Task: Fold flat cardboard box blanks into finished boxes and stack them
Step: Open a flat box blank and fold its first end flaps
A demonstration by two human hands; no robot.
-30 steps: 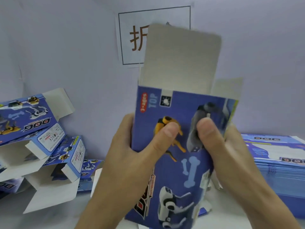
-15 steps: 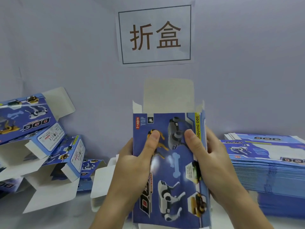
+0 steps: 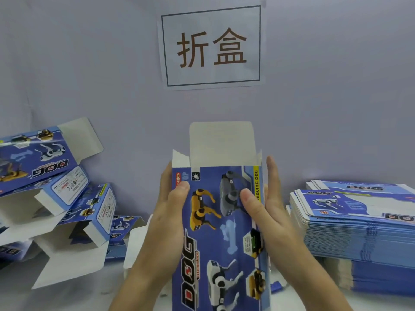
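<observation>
Centre frame, held upright above the table [image 3: 67,297]: one blue box [image 3: 219,234], top end open, white tuck flap [image 3: 221,142] standing up, small dust flap raised at the left corner. Front print: "DOG" in big letters running up the panel, "MOVING DOG" on a yellow strip along the right edge, a red tag reading roughly "3+ ages", partial "TOP" beside it. Graphics: yellow, grey and white robot dogs, pale bone.

Left hand [image 3: 166,223] grips the box's left edge, thumb curled onto the front face, fingers wrapped behind. Right hand [image 3: 269,212]: fingers straight and pressed together, flat along the right side panel; thumb lying on the front face.

Left of the table: loose pile of folded boxes [image 3: 56,182], same "DOG" print, flaps open, white label panels too small to read. Right: stack of flat blanks [image 3: 359,223], "DOG" upside down, "TOP" in red.

Wall: white sign [image 3: 212,47], framed, brown characters "折盒".
</observation>
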